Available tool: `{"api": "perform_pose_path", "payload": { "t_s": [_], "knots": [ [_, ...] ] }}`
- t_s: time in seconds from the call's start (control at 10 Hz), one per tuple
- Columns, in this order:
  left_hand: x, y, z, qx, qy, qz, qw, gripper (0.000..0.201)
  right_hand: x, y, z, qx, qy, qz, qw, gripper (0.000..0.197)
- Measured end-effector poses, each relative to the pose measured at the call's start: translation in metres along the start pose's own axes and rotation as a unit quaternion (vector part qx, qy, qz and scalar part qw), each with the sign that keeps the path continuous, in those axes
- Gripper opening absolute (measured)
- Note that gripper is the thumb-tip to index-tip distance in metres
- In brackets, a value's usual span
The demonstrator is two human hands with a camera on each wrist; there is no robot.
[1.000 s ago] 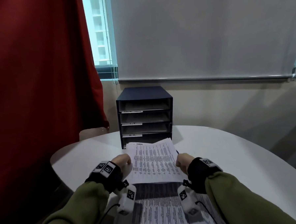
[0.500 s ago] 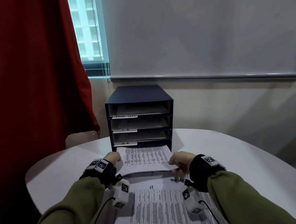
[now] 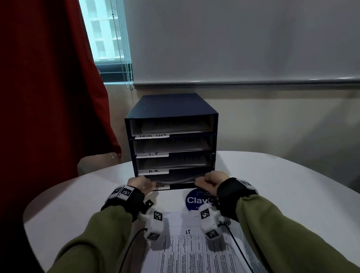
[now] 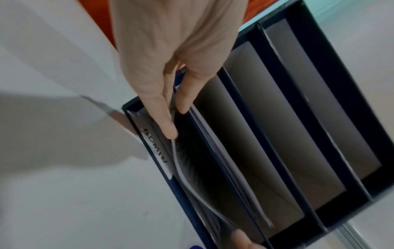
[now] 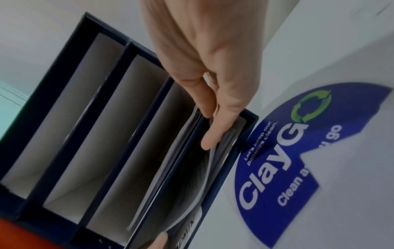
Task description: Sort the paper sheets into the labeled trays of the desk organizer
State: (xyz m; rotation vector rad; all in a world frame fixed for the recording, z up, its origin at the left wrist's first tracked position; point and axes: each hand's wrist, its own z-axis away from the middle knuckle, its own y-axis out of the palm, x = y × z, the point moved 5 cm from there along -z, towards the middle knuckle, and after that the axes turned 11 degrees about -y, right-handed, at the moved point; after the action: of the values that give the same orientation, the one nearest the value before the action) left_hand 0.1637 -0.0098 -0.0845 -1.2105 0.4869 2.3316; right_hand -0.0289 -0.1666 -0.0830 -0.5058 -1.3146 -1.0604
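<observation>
A dark blue desk organizer (image 3: pixel 169 107) stands at the table's far side, its trays labelled TASK LIST, I.T, H.R. and, lowest, ADMIN (image 4: pixel 155 148). One printed sheet (image 3: pixel 175 180) lies almost wholly inside the ADMIN tray, and its near edge bows upward. My left hand (image 3: pixel 141 185) pinches the sheet's left corner between thumb and finger (image 4: pixel 177 118). My right hand (image 3: pixel 208 183) pinches the right corner (image 5: pixel 211 128) at the tray mouth. The three upper trays each hold paper. A stack of printed sheets (image 3: pixel 193 256) lies between my forearms, and its top sheet is marked I.T.
The white round table (image 3: pixel 281 183) carries a blue round ClayGo sticker (image 3: pixel 196 200) just in front of the organizer. A red curtain (image 3: pixel 37 91) hangs at the left, with a chair back (image 3: pixel 93 164) below it. The wall and a window blind stand behind the organizer.
Both hands have carried the sheet forward from above the stack into the bottom tray. The sheet has slid in until only its near edge shows.
</observation>
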Motion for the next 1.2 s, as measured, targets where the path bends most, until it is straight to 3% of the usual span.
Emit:
{"api": "perform_pose_path", "payload": {
  "t_s": [0.1,0.2,0.3,0.4,0.5,0.6,0.7,0.9,1.0,1.2],
  "knots": [
    [0.001,-0.001,0.004,-0.005,-0.013,0.0,1.0,0.027,0.005,0.004,0.012,0.011,0.008,0.002,1.0,0.04],
    [-0.002,-0.003,0.03,0.009,0.003,-0.069,0.998,0.027,0.013,-0.005,0.029,0.02,-0.005,0.04,0.999,0.033],
    [-0.005,-0.011,0.061,-0.022,0.066,-0.15,0.986,0.02,0.022,-0.023,0.053,0.045,-0.021,0.086,0.995,0.026],
    [0.004,-0.016,0.076,-0.012,0.098,-0.283,0.954,0.013,0.024,-0.052,0.077,0.046,-0.018,0.173,0.984,0.021],
    [0.029,-0.023,0.085,0.01,0.06,-0.428,0.902,0.022,0.01,-0.079,0.107,0.064,0.047,0.262,0.962,0.01],
    [0.054,-0.028,0.095,0.019,0.014,-0.497,0.867,0.052,-0.005,-0.098,0.131,0.048,0.075,0.32,0.943,0.008],
    [0.062,-0.031,0.104,-0.035,0.044,-0.522,0.851,0.063,-0.014,-0.104,0.147,0.034,0.075,0.357,0.931,0.008],
    [0.074,-0.036,0.123,-0.147,0.062,-0.618,0.77,0.069,-0.017,-0.09,0.171,0.057,0.068,0.357,0.93,0.016],
    [0.085,-0.032,0.126,-0.105,0.027,-0.6,0.792,0.077,-0.017,-0.085,0.172,0.043,0.054,0.375,0.925,0.011],
    [0.086,-0.033,0.131,-0.08,0.006,-0.538,0.839,0.077,-0.023,-0.079,0.17,0.099,0.038,0.506,0.856,0.021]
  ]
}}
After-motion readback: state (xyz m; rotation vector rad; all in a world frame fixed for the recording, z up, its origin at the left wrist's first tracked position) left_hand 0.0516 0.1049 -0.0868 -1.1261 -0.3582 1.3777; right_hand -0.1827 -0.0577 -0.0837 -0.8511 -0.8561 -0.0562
